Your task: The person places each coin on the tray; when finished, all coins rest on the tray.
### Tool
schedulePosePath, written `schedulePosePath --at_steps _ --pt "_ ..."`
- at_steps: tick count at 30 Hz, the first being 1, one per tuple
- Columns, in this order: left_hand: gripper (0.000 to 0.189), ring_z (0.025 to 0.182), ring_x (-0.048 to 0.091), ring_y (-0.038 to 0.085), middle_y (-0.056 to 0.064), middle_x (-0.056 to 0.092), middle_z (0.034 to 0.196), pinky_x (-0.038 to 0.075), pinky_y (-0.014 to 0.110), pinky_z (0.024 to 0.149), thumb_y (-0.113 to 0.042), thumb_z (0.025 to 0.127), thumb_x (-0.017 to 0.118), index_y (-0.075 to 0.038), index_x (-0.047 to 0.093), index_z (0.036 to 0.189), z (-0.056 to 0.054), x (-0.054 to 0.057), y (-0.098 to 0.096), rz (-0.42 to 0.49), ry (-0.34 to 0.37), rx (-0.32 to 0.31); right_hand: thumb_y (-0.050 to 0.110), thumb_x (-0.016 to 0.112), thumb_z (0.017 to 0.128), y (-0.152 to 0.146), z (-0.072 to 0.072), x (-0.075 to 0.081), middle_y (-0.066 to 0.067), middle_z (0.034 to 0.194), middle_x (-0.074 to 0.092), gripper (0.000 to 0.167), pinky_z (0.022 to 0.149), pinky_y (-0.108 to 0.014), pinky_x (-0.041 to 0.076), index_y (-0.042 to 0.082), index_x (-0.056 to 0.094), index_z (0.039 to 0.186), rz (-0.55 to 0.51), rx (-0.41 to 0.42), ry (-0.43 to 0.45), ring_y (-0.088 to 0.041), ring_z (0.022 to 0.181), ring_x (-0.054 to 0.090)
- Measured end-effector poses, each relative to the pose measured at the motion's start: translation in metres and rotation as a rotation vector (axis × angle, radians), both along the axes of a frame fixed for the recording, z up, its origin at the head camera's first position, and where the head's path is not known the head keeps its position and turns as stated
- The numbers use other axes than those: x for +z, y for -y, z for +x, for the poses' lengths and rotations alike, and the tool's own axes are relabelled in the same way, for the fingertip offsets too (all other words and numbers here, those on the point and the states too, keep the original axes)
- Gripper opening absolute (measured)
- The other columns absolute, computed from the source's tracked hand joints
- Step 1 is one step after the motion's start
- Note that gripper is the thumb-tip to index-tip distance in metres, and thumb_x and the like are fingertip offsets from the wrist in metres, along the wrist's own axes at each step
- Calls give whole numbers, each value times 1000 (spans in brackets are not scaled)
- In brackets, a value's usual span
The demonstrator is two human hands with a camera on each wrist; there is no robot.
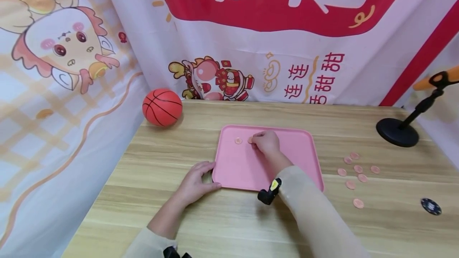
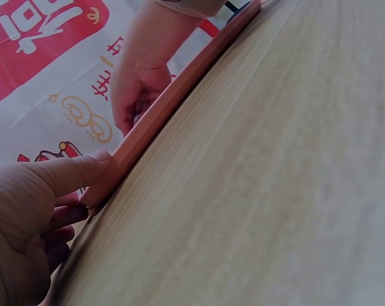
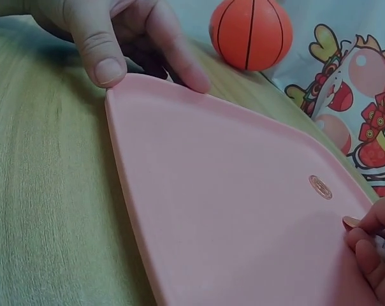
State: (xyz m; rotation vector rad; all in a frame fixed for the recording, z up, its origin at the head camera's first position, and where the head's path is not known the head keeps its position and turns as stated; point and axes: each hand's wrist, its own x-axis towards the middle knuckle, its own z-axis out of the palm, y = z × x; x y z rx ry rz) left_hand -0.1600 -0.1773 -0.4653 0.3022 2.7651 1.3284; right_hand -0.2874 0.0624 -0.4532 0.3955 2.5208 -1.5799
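A pink tray (image 1: 236, 166) lies on the wooden table. Over its far part, my right hand (image 1: 267, 142) pinches a copper-coloured coin (image 3: 351, 221) between thumb and fingertips, tilted close to the tray floor. Just left of that, another coin (image 3: 320, 187) lies flat, a raised pattern on its face. My left hand (image 1: 195, 182) holds the tray's near left corner, thumb on the front rim and a finger along the left side. In the left wrist view, the left thumb presses on the rim (image 2: 141, 137) and the other fingers curl beside it.
Several loose coins (image 1: 357, 169) are scattered right of the tray. A black chip (image 1: 431, 206) lies farther right. At the back right stands a black stand (image 1: 397, 132) with an orange top. A red toy basketball (image 1: 162, 107) sits at the back left, before the printed cloth (image 1: 222, 43).
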Motion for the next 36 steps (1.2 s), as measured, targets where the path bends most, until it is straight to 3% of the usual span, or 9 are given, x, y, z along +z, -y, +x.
schedulePosePath --at_steps 12,16,22,28,32,36 --pt "69 134 45 37 20 56 138 34 52 116 -19 73 86 -1 58 134 0 2 -1 -2 -5 -6 17 73 82 2 4 7 1 63 68 14 55 -19 48 4 75 89 113 8 16 -6 53 58" --pt "69 134 46 37 20 56 138 34 52 116 -20 74 86 0 58 134 0 1 -1 -4 -10 -7 15 71 82 -3 3 5 -2 69 70 18 55 -19 50 3 75 95 59 14 6 -7 56 58" --pt "69 133 47 37 20 56 138 35 52 115 -21 74 86 0 58 134 0 1 0 -7 -9 -5 17 67 88 -17 6 5 -13 96 74 31 60 -18 53 2 71 115 -44 70 -58 -6 66 60" --pt "70 135 45 36 20 54 140 34 51 116 -22 74 85 -2 58 135 0 1 1 -3 12 -5 22 64 93 -42 18 17 -16 107 71 36 67 -24 57 5 66 125 -56 139 -101 -10 76 64" --pt "70 135 45 36 20 53 140 34 51 116 -23 74 86 -2 57 135 -1 0 1 6 16 -4 26 63 95 -62 28 24 -16 116 69 40 77 -29 59 7 63 130 2 178 -127 -18 90 66" --pt "71 135 45 36 20 53 141 34 51 116 -23 74 86 -3 57 136 -1 -2 1 4 15 -7 26 64 95 -88 40 27 -17 121 67 40 80 -29 58 6 63 130 82 210 -192 -21 95 65"
